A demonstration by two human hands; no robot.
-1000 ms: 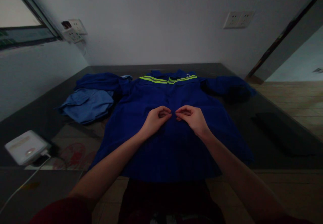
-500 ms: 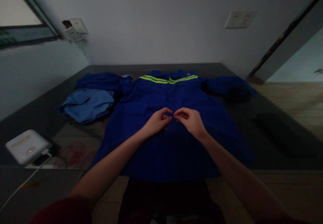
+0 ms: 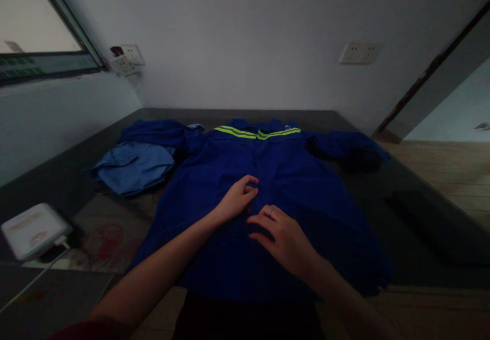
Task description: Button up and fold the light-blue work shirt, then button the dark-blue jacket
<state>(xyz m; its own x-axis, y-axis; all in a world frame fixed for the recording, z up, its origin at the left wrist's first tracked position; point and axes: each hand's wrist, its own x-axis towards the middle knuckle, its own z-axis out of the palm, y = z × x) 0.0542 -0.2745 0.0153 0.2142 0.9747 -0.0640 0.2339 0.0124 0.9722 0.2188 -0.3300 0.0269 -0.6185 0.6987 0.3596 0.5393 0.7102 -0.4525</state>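
Observation:
A dark blue work jacket (image 3: 229, 238) with yellow-green reflective stripes across its chest lies spread on the dark table, collar at the far side. My left hand (image 3: 239, 198) is at the middle of its front, fingers curled in a pinch on the cloth by the front opening. Nearer to me and a little to the right, my right hand (image 3: 281, 233) hovers over the jacket front with thumb and fingers apart, a ring on one finger. Nothing shows between them. The dim light hides any buttons.
A folded light blue garment (image 3: 133, 166) lies left of the jacket, partly by its sleeve. A white box-shaped device (image 3: 34, 230) with a cable sits at the left on the table (image 3: 57, 169). A dark flat object (image 3: 432, 227) lies at the right. Behind is a wall with sockets (image 3: 361, 53).
My right hand has left the pinch at the jacket's front, moved toward me and opened. My left hand stays at the front opening. The view has tilted up slightly.

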